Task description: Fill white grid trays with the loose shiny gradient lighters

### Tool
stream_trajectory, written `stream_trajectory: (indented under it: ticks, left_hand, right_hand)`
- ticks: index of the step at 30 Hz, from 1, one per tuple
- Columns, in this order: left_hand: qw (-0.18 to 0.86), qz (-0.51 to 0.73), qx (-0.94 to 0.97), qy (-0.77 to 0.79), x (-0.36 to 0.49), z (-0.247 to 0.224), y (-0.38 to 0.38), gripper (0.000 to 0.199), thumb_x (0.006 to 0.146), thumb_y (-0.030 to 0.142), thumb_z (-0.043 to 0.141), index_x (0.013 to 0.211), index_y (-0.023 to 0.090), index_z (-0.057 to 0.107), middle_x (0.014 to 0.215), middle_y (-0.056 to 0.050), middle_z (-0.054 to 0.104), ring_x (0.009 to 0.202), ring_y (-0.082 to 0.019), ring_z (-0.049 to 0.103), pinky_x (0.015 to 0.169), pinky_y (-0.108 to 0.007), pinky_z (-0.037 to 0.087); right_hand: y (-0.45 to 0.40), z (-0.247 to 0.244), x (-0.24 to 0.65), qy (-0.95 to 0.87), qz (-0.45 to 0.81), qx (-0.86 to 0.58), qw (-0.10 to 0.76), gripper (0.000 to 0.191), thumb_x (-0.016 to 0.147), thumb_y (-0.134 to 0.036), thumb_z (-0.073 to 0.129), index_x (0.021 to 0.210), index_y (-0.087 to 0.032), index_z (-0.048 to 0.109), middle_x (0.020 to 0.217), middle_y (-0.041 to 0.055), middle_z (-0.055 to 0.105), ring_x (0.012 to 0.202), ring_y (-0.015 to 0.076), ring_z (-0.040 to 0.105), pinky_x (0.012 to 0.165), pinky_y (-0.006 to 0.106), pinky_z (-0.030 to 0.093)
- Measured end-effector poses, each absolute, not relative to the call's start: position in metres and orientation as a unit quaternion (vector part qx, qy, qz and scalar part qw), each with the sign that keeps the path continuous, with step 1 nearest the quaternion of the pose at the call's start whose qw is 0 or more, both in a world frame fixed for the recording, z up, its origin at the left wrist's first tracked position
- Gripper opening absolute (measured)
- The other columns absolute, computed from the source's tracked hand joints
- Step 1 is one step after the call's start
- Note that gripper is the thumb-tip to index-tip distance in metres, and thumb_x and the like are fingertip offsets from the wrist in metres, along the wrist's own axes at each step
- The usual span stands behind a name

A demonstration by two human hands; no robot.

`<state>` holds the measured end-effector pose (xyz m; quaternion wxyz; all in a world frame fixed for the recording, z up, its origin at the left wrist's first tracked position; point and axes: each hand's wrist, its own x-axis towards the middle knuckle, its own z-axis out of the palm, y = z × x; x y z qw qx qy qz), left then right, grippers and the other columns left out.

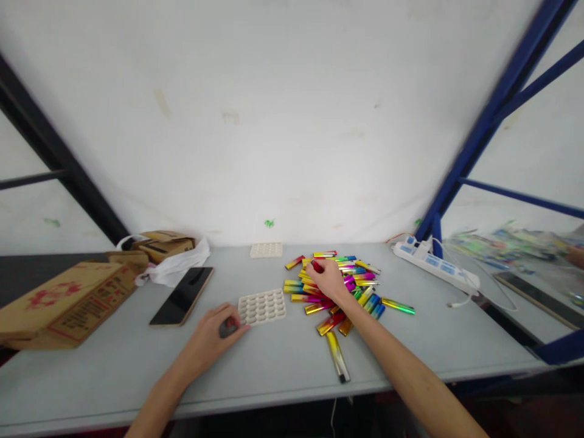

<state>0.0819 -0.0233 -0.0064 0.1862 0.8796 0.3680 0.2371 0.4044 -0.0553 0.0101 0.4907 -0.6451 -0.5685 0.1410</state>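
My right hand is over a loose pile of shiny, many-coloured lighters, its fingers pinched round a lighter with a red end. My left hand rests on the table at the lower left corner of a white tray with rows of oval slots, thumb and fingertip close to its edge. The left fingers are curled round something dark grey that I cannot make out. One yellow and silver lighter lies apart near the front edge.
A second white slotted tray lies by the wall. To the left are a black phone, a white plastic bag and cardboard boxes. A power strip with cables stands right, beside a blue metal frame.
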Motion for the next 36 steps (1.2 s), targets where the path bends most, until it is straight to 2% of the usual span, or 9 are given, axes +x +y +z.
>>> stream_trajectory:
  ticks: [4,9,12,15,18,23,27,31,36]
  left_hand:
    - [0.186,0.241,0.878,0.370,0.081,-0.004,-0.027,0.033,0.087,0.052,0.061,0.073,0.022,0.059,0.076,-0.002,0.066,0.075,-0.022,0.063,0.076,-0.034,0.050]
    - [0.170,0.249,0.880,0.368,0.083,-0.010,-0.031,0.033,0.088,0.053,0.059,0.074,0.023,0.060,0.077,-0.002,0.065,0.075,-0.022,0.063,0.076,-0.035,0.052]
    - [0.165,0.257,0.878,0.369,0.086,-0.016,-0.038,0.030,0.090,0.050,0.058,0.076,0.023,0.062,0.080,-0.003,0.066,0.076,-0.023,0.064,0.077,-0.035,0.053]
    - [0.171,0.268,0.877,0.359,0.089,-0.020,-0.047,0.026,0.091,0.047,0.057,0.082,0.024,0.064,0.084,-0.003,0.067,0.080,-0.023,0.066,0.080,-0.036,0.055]
    - [0.183,0.272,0.880,0.344,0.091,-0.023,-0.057,0.023,0.093,0.043,0.057,0.084,0.024,0.066,0.086,-0.004,0.068,0.082,-0.023,0.067,0.081,-0.036,0.056]
    - [0.196,0.278,0.883,0.324,0.092,-0.025,-0.067,0.017,0.095,0.035,0.056,0.088,0.024,0.067,0.091,-0.003,0.068,0.086,-0.021,0.067,0.083,-0.034,0.056]
    - [0.197,0.292,0.883,0.310,0.093,-0.026,-0.068,0.016,0.096,0.033,0.055,0.090,0.024,0.067,0.093,-0.004,0.069,0.088,-0.021,0.067,0.086,-0.034,0.056]
    - [0.200,0.293,0.882,0.309,0.092,-0.026,-0.066,0.015,0.095,0.031,0.055,0.090,0.024,0.067,0.093,-0.004,0.069,0.089,-0.021,0.067,0.087,-0.035,0.055]
    - [0.212,0.277,0.881,0.318,0.093,-0.024,-0.064,0.014,0.094,0.031,0.057,0.089,0.024,0.067,0.092,-0.005,0.069,0.085,-0.021,0.066,0.085,-0.035,0.056]
  right_hand:
    - [-0.056,0.010,0.403,-0.571,0.140,-0.653,0.477,0.032,0.082,-0.036,0.055,0.058,-0.020,0.042,0.056,-0.0059,0.034,0.056,0.0099,0.033,0.055,0.026,0.022]
    - [-0.057,0.010,0.403,-0.587,0.105,-0.658,0.459,0.040,0.093,-0.042,0.052,0.060,-0.020,0.042,0.056,-0.0052,0.039,0.056,0.0113,0.038,0.057,0.027,0.024]
    - [-0.059,0.013,0.402,-0.639,0.095,-0.622,0.442,0.041,0.102,-0.047,0.045,0.073,-0.020,0.052,0.066,-0.0024,0.053,0.063,0.0137,0.048,0.062,0.027,0.032]
    - [-0.061,0.016,0.398,-0.708,0.105,-0.560,0.418,0.039,0.108,-0.045,0.037,0.088,-0.019,0.058,0.082,0.0028,0.064,0.078,0.0163,0.057,0.073,0.028,0.040]
    - [-0.064,0.019,0.389,-0.753,0.079,-0.521,0.395,0.044,0.110,-0.045,0.033,0.086,-0.019,0.060,0.088,0.0052,0.064,0.085,0.0174,0.056,0.081,0.030,0.041]
    - [-0.071,0.022,0.362,-0.776,0.118,-0.500,0.366,0.039,0.109,-0.043,0.041,0.086,-0.018,0.062,0.078,0.0015,0.064,0.072,0.0146,0.055,0.071,0.027,0.039]
    - [-0.066,0.017,0.342,-0.798,0.137,-0.474,0.346,0.033,0.108,-0.039,0.047,0.092,-0.016,0.066,0.078,0.0019,0.068,0.073,0.0145,0.060,0.072,0.025,0.041]
    - [-0.055,0.009,0.332,-0.835,0.142,-0.432,0.309,0.025,0.106,-0.034,0.052,0.101,-0.016,0.069,0.090,0.0046,0.073,0.081,0.0158,0.066,0.075,0.024,0.043]
    - [-0.046,0.016,0.325,-0.870,0.110,-0.418,0.238,0.029,0.106,-0.039,0.052,0.099,-0.016,0.068,0.088,0.0059,0.072,0.081,0.0170,0.065,0.074,0.025,0.042]
